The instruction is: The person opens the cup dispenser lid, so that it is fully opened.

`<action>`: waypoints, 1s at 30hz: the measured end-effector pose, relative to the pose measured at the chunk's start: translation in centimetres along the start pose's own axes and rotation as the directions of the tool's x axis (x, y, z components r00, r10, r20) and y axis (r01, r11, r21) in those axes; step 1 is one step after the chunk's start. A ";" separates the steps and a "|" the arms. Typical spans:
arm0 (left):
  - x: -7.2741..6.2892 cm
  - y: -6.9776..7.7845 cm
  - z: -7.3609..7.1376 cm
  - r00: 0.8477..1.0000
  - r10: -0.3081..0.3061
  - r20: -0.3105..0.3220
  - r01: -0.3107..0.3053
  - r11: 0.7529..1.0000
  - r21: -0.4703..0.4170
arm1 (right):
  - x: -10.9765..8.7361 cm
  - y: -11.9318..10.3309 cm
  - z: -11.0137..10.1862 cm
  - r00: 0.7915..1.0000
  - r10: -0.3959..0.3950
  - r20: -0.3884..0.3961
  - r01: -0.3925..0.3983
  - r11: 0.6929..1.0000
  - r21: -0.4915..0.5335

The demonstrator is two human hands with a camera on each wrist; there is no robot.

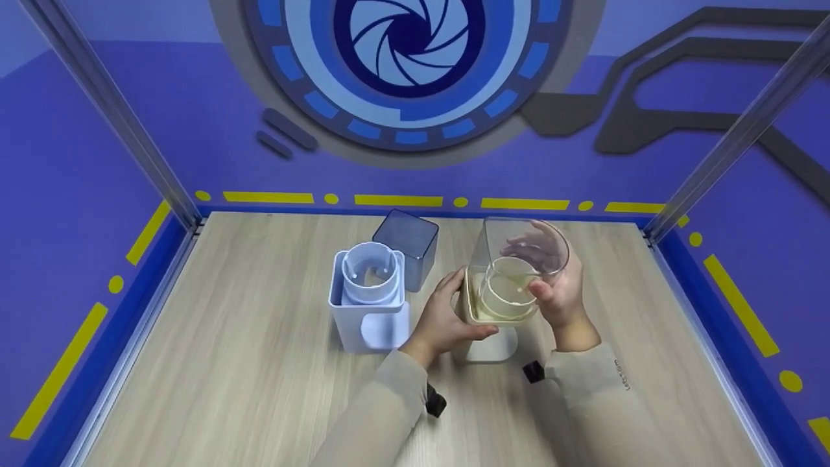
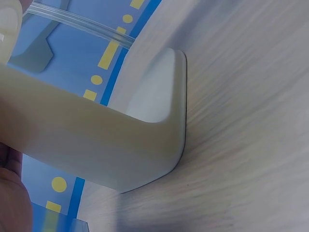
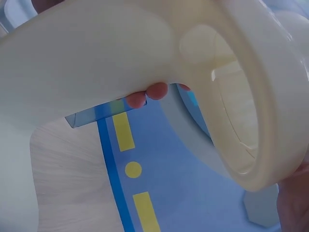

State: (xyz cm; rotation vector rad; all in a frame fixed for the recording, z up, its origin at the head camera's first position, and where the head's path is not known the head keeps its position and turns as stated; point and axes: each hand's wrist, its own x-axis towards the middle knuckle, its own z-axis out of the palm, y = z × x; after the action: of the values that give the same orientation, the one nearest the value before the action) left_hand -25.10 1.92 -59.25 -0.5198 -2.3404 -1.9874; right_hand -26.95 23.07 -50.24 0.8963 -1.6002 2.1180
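Note:
A cream, box-shaped stand (image 1: pixel 460 305) with a flat projecting foot (image 1: pixel 486 347) is right of centre in the head view. My left hand (image 1: pixel 444 324) grips its body from the left, thumb across the front near the rim. A round cream sleeve (image 1: pixel 506 295) shows at its top. My right hand (image 1: pixel 563 295) holds a clear cover (image 1: pixel 496 233) over that top, fingers showing through the plastic behind and thumb in front. In the right wrist view, the left fingertips (image 3: pixel 157 90) press against the cream body beside a thick round opening (image 3: pixel 263 121).
A pale blue stand (image 1: pixel 350 324) of similar shape, with a round sleeve (image 1: pixel 369 266) in its top, is left of my left hand. Just behind it, a dark see-through square cover (image 1: pixel 415 233) sits on the wooden table (image 1: pixel 246 389). Blue walls (image 1: pixel 155 117) enclose the table.

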 end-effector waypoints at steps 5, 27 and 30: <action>0.0 0.1 0.0 1.000 0.004 0.001 -0.004 1.000 0.005 | -0.1 -0.1 0.1 1.000 -0.019 -0.002 0.019 1.000 0.012; 0.0 -0.1 0.1 1.000 0.016 -0.011 -0.015 1.000 0.015 | 0.5 -0.3 0.0 1.000 0.024 0.004 -0.024 1.000 0.005; -0.1 -0.1 0.1 1.000 0.008 -0.013 -0.008 1.000 0.016 | 0.4 -0.2 -0.1 1.000 0.024 -0.005 -0.024 1.000 0.009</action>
State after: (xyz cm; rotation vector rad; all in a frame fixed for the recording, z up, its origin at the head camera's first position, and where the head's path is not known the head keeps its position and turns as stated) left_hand -24.97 2.02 -59.36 -0.5122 -2.3410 -1.9608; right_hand -27.15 23.17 -49.84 0.8780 -1.6082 2.1432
